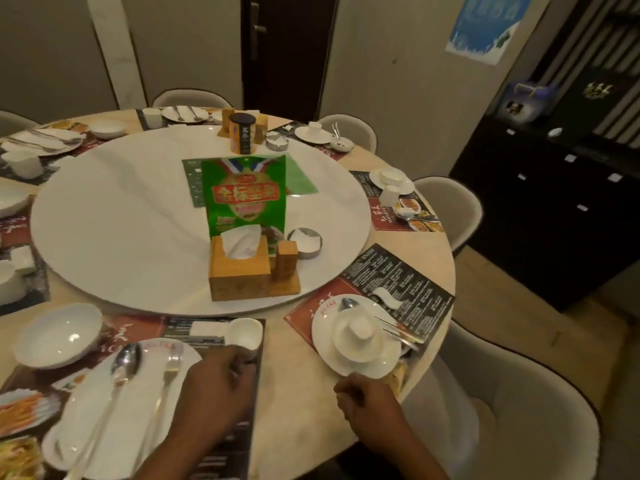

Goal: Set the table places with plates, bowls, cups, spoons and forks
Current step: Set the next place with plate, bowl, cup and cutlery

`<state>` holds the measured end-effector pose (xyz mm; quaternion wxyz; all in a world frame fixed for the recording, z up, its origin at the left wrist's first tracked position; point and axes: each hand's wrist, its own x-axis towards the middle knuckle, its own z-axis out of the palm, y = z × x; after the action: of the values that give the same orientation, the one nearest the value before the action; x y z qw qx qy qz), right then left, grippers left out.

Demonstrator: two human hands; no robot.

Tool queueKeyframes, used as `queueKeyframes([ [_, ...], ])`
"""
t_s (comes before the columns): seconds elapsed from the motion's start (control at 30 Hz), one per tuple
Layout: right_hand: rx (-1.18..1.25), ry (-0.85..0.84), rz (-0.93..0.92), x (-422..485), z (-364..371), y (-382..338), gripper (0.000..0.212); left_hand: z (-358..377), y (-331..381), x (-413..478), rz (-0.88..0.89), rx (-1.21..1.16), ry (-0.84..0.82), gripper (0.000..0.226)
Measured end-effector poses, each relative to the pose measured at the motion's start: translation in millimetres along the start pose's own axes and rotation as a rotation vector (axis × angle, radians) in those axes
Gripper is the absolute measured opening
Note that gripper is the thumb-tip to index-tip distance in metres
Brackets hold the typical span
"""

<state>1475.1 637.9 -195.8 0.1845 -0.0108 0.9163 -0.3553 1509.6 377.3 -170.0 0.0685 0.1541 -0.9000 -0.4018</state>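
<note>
Left hand grips the empty white cup on the near placemat. Right hand is curled beside the right plate; we cannot tell contact. That plate holds a bowl, small cup, spoon and fork.

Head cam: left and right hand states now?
Left hand: grips the cup.
Right hand: curled by the plate rim; grip cannot be told.
</note>
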Motion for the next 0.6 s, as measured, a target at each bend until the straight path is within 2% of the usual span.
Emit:
queueKeyframes([
  [0.23,-0.116,-0.028,-0.196,35,-106,45,0.018,112,91,-12,-0.106,-0.053,0.025,0.027],
  [0.37,-0.28,0.033,-0.358,66,-122,42,0.049,135,116,-16,-0.188,-0.009,0.056,0.039],
  [0.47,-0.409,-0.072,-0.496,91,-113,33,0.075,142,121,-12,-0.234,0.025,0.042,0.048],
  [0.6,-0.494,-0.222,-0.58,119,-102,27,0.083,150,117,1,-0.268,0.038,0.049,0.055],
])
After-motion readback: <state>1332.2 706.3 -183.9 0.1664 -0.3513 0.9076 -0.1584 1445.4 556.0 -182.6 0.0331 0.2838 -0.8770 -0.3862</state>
